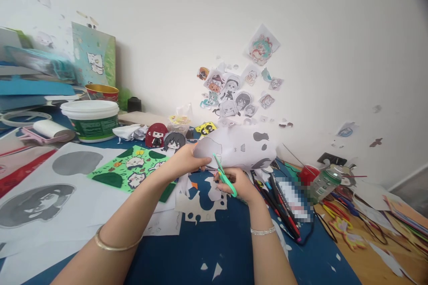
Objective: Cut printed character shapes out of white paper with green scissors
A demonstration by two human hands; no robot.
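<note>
My left hand (197, 159) grips the left edge of a white printed sheet of paper (230, 144), thumb on top. Grey and black drawn shapes show on the sheet, which curls and is held up above the table. In my right hand (236, 182) is a pair of scissors (226, 181) with green handles. Their blades point up and left, at the sheet's lower left edge close to my left thumb. Whether the blades are closed on the paper, I cannot tell. Below my hands lies a cut-up beige sheet (200, 213) with holes.
A green decorated sheet (125, 164) and large printed sheets (83, 205) lie left. Behind them stand a white-lidded tub (90, 120) and paper figures (156, 136). Pens (281, 207), a glass jar (326, 185) and a red cup (307, 174) are at right. Paper scraps (217, 270) lie in front.
</note>
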